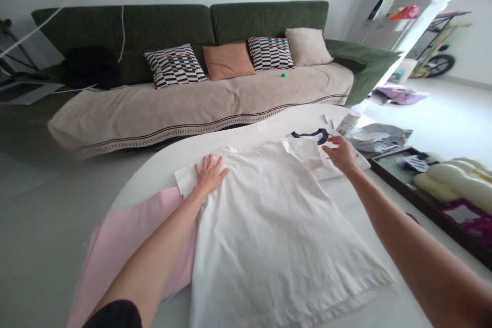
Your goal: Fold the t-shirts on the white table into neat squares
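Observation:
A white T-shirt point(269, 225) with a dark navy collar point(313, 135) lies spread on a white table point(161, 164), its right sleeve folded inward. My left hand point(209, 174) rests flat on the shirt's left shoulder, fingers spread and holding nothing. Over the folded part near the collar is my right hand point(341, 155), fingers extended and touching the cloth. A pink garment point(126, 246) lies under the shirt's left side.
A dark tray point(434, 205) with pale rounded objects and papers stands at the table's right. A small bottle point(348, 122) and crumpled papers point(378, 138) lie beyond my right hand. A green sofa point(192, 25) with cushions runs behind the table.

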`<state>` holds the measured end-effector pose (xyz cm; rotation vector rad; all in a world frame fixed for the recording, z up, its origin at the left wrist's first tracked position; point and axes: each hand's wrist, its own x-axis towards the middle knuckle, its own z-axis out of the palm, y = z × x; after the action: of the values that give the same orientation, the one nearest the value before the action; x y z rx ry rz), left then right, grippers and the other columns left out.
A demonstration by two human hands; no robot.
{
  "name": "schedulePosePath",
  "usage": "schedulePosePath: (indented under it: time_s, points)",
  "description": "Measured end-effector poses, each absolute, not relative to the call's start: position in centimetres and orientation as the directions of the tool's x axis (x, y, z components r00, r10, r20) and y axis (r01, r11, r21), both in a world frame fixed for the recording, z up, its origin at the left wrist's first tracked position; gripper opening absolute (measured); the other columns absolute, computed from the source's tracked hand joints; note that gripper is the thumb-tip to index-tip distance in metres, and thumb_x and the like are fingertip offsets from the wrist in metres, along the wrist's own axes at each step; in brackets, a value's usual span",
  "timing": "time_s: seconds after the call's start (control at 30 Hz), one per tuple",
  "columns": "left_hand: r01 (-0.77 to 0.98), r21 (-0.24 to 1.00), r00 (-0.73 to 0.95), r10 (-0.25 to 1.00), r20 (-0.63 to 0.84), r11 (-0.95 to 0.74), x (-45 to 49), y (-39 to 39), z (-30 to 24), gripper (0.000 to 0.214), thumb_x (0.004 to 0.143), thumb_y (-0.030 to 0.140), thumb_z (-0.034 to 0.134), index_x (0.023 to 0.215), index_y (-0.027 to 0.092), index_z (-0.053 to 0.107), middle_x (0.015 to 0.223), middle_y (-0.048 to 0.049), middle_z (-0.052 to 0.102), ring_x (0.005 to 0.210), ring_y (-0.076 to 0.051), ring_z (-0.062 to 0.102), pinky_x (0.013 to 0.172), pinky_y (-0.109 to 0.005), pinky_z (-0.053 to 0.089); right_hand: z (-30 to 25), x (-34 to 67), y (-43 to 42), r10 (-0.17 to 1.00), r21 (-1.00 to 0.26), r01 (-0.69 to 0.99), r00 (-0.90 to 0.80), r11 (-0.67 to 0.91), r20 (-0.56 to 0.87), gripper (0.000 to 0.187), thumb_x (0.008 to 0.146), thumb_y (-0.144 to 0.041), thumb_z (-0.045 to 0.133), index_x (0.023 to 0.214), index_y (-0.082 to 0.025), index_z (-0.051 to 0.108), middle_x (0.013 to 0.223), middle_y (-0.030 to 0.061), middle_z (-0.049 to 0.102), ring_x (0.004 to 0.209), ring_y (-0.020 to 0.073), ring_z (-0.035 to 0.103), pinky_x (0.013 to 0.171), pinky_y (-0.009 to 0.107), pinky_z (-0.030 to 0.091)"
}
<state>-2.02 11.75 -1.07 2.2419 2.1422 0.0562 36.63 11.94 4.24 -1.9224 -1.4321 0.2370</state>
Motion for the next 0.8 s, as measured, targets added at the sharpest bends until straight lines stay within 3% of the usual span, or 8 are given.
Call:
schedulePosePath:
  time_s: [0.07,0.17,0.2,0.33,0.53,0.57,0.7,0.8]
  points:
    - [0.995,0.054,0.086,0.995,0.046,-0.089,-1.7,11.1,-1.0,0.061,0.086,0.055,0.021,0.139,0.024,0.021,0.146,-0.0119,0.015,0.133,-0.033,0.009,0.1,-0.059,0.014,3.2,34.7,8.5,0.898,-0.493,0.87,0.233,-0.021,0.373,0.035,0.083,-0.029,0.041,0.112,-0.014,0.052,0.113,0.014,0.054,0.091,0.0206,0.058,0.081,0.036,0.044]
    - [0.976,0.072,0.2,0.977,0.074,-0.206,-1.1,9.2,-1.4,0.061,0.085,0.056,0.021,0.139,0.028,0.019,0.147,-0.0089,0.011,0.133,-0.031,0.007,0.101,-0.057,0.014,0.7,31.0,1.8,0.939,-0.33,0.888,-0.252,0.321,0.236,0.048,0.085,-0.041,0.038,0.129,-0.021,0.039,0.136,0.0092,0.037,0.124,0.0246,0.035,0.098,0.041,0.032]
    - [0.972,0.079,0.217,0.974,0.062,-0.221,-0.9,8.6,-1.6,0.061,0.085,0.057,0.021,0.139,0.029,0.019,0.147,-0.0079,0.011,0.134,-0.031,0.008,0.101,-0.057,0.014,-0.3,30.1,-0.5,0.934,-0.276,0.895,-0.314,0.351,0.169,0.053,0.085,-0.045,0.038,0.133,-0.025,0.034,0.14,0.0061,0.032,0.129,0.0261,0.026,0.101,0.046,0.027]
    - [0.972,0.088,0.217,0.976,0.008,-0.217,-0.7,6.5,-2.0,0.061,0.084,0.06,0.021,0.138,0.033,0.019,0.147,-0.0064,0.013,0.134,-0.029,0.009,0.102,-0.055,0.012,-2.9,29.5,-7.0,0.96,-0.174,0.944,-0.27,0.28,0.077,0.055,0.086,-0.05,0.032,0.138,-0.035,0.019,0.145,0.0001,0.021,0.133,0.0262,0.013,0.101,0.053,0.023]
    - [0.938,0.125,0.343,0.923,-0.176,-0.324,-2.2,4.5,-0.1,0.075,0.076,0.07,0.029,0.139,0.031,0.016,0.148,-0.0091,0.006,0.134,-0.031,0.003,0.101,-0.057,0.01,-2.4,27.5,-11.5,0.977,-0.187,0.976,-0.07,0.108,0.2,0.06,0.084,-0.047,0.037,0.139,-0.032,0.017,0.144,0.0062,0.02,0.131,0.0326,0.016,0.094,0.062,0.025]
    - [0.94,0.121,0.337,0.92,-0.198,-0.318,-2.7,4.4,0.2,0.078,0.074,0.071,0.031,0.139,0.03,0.016,0.148,-0.0095,0.005,0.134,-0.032,0.002,0.101,-0.058,0.01,-1.9,25.8,-12.4,0.973,-0.208,0.968,-0.094,0.139,0.212,0.062,0.083,-0.045,0.039,0.14,-0.031,0.017,0.145,0.0072,0.018,0.131,0.0332,0.016,0.094,0.062,0.025]
    - [0.958,0.105,0.285,0.926,-0.247,-0.267,-4.8,4.9,1.0,0.073,0.076,0.067,0.032,0.138,0.032,0.017,0.148,-0.0076,0.006,0.134,-0.031,0.003,0.1,-0.059,0.011,-1.2,18.2,-16.1,0.879,-0.336,0.814,-0.456,0.474,0.137,0.074,0.077,-0.046,0.05,0.14,-0.031,0.014,0.144,0.0058,0.021,0.129,0.0333,0.022,0.095,0.058,0.029]
    - [0.993,0.047,0.113,0.98,-0.165,-0.107,-6.7,6.3,1.3,0.064,0.08,0.054,0.037,0.136,0.026,0.027,0.145,-0.0127,0.02,0.133,-0.032,0.013,0.098,-0.06,0.015,-2.7,15.0,-18.6,0.857,-0.35,0.783,-0.481,0.514,0.185,0.079,0.073,-0.047,0.055,0.14,-0.027,0.018,0.141,0.0111,0.027,0.125,0.038,0.029,0.089,0.059,0.034]
